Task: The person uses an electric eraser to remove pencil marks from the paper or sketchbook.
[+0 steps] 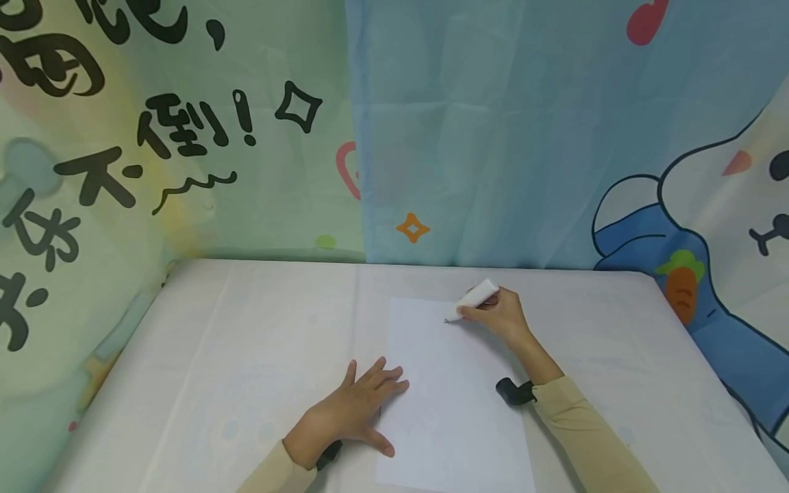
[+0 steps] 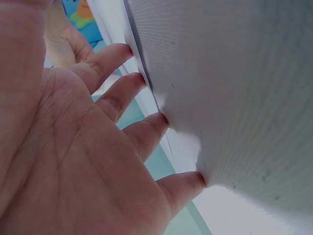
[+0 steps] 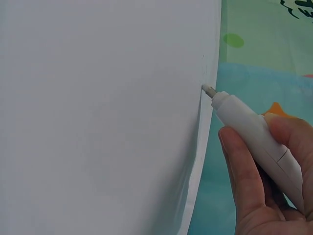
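Observation:
A blank sheet of white paper (image 1: 456, 404) lies on the white-covered table. Between thumb and fingers, my right hand (image 1: 505, 315) grips a thick white pen (image 3: 252, 125) with a narrow grey tip. The tip is at the paper near its far edge, and in the right wrist view it appears to touch there. My left hand (image 1: 354, 404) rests at the sheet's left edge with its fingers spread. In the left wrist view its fingertips (image 2: 159, 120) press on the surface along the paper's edge, and the palm is raised.
The white tablecloth (image 1: 259, 356) extends to both sides of the sheet. Behind the table hangs a printed curtain (image 1: 481, 137) with dark lettering at left and a cartoon rabbit at right. A black wrist camera (image 1: 514, 392) sits by the right sleeve.

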`<move>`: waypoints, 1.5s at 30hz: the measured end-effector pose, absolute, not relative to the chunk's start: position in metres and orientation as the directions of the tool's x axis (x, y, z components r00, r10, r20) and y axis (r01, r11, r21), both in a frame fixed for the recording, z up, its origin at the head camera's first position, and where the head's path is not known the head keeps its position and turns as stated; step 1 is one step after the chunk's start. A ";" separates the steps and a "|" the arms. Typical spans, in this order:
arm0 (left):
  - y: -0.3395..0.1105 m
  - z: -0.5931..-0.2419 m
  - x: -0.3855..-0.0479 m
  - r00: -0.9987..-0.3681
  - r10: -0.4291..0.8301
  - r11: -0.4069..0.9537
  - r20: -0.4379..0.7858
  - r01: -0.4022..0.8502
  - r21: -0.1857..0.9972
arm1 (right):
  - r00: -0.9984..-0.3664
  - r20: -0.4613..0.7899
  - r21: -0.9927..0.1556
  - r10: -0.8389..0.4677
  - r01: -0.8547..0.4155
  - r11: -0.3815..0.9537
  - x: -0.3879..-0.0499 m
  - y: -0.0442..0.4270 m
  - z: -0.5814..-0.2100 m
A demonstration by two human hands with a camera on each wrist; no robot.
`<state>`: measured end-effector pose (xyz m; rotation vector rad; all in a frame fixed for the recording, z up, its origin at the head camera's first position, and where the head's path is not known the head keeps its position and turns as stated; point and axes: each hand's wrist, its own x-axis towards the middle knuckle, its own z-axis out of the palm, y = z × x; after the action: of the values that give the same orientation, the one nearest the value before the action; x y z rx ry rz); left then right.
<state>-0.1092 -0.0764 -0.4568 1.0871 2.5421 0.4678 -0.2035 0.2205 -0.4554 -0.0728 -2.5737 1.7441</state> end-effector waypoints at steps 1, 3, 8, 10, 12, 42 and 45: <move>-0.076 -0.457 -0.109 -0.652 0.738 0.654 -0.175 0.628 0.421 | -0.998 0.000 -0.930 0.056 0.021 0.366 -0.203 0.220 -0.455; -0.076 -0.457 -0.109 -0.652 0.738 0.656 -0.174 0.632 0.413 | -0.998 -0.003 -0.931 0.060 0.024 0.363 -0.204 0.220 -0.456; -0.076 -0.458 -0.110 -0.652 0.740 0.652 -0.166 0.633 0.417 | -0.998 0.004 -0.927 0.063 0.020 0.374 -0.205 0.219 -0.455; -0.076 -0.459 -0.110 -0.653 0.741 0.648 -0.158 0.633 0.424 | -0.998 0.007 -0.922 0.063 0.018 0.387 -0.205 0.219 -0.455; -0.077 -0.460 -0.110 -0.653 0.743 0.642 -0.148 0.633 0.431 | -0.998 0.010 -0.911 0.063 0.017 0.411 -0.204 0.219 -0.455; -0.077 -0.458 -0.109 -0.650 0.746 0.638 -0.142 0.638 0.432 | -0.999 0.028 -0.886 0.023 -0.015 0.463 -0.198 0.216 -0.451; -0.076 -0.458 -0.109 -0.652 0.744 0.642 -0.146 0.638 0.424 | -0.999 0.028 -0.887 0.020 -0.016 0.462 -0.197 0.216 -0.451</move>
<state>-0.1090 -0.0765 -0.4577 1.1085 2.5570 0.4876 -0.1968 0.2162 -0.4514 -0.0034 -2.6566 1.6110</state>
